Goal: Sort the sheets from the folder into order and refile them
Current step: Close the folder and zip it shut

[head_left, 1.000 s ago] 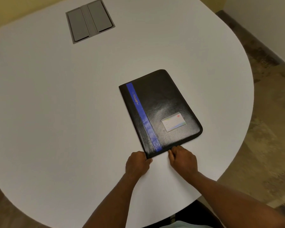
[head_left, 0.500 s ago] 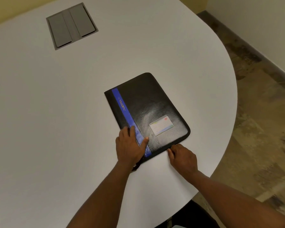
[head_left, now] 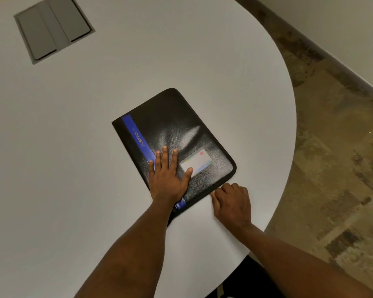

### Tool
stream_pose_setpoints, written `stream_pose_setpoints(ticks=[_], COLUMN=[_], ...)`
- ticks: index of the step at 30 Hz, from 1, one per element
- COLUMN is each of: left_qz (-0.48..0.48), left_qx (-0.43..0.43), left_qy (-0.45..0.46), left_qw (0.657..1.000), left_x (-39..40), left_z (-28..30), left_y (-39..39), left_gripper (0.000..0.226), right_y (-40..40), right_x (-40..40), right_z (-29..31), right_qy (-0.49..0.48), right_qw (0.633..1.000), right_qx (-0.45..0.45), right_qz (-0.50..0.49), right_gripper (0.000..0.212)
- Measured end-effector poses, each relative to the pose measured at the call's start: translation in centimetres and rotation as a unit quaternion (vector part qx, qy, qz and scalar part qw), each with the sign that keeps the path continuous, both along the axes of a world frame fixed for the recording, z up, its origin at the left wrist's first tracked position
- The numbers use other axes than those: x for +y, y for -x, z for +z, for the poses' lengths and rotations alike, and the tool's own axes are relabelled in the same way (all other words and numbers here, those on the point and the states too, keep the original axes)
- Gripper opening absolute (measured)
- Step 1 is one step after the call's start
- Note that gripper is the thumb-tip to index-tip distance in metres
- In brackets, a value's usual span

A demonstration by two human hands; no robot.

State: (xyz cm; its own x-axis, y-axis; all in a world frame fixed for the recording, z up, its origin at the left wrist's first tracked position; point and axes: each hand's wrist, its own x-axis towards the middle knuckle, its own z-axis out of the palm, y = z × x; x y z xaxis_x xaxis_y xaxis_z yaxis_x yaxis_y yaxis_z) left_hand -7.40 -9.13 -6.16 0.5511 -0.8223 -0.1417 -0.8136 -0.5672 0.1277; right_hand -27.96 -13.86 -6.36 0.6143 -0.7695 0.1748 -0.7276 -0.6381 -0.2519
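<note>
A black zip-up folder [head_left: 170,119] with a blue stripe and a small card label [head_left: 199,161] lies closed on the white table [head_left: 73,158], slanted toward the right edge. My left hand [head_left: 167,175] rests flat on the near part of its cover, fingers spread and thumb touching the label. My right hand [head_left: 233,203] is at the folder's near edge by the right corner, with its fingers curled and pinched against the rim. What they pinch is hidden. No sheets are visible.
A grey two-flap hatch [head_left: 53,29] is set into the table at the far left. The table's rounded edge runs close to the right of the folder, with mottled brown floor [head_left: 332,147] and a wall base beyond it.
My left hand went from the folder's near left corner onto the cover and now presses flat further right. My right hand slid along the near edge toward the right corner.
</note>
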Motion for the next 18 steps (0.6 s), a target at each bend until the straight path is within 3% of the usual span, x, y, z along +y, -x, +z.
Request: stream_pose_setpoints(ticks=[10,18], left_qz=[-0.004,-0.003], left_qx=[-0.001,0.000], left_qy=[-0.003,-0.002], left_qw=[1.000,1.000], left_x=[-0.1,-0.1], left_z=[-0.6,-0.5], left_y=[-0.2,-0.1], left_gripper=[0.081,0.081], right_y=[1.1,1.2], right_x=[0.0,-0.3], right_z=[-0.4,0.1], right_qy=[-0.008,-0.022], right_qw=[0.998,0.997], right_qx=[-0.062,-0.040], right_qz=[-0.029,-0.061], right_gripper=[0.020,0.020])
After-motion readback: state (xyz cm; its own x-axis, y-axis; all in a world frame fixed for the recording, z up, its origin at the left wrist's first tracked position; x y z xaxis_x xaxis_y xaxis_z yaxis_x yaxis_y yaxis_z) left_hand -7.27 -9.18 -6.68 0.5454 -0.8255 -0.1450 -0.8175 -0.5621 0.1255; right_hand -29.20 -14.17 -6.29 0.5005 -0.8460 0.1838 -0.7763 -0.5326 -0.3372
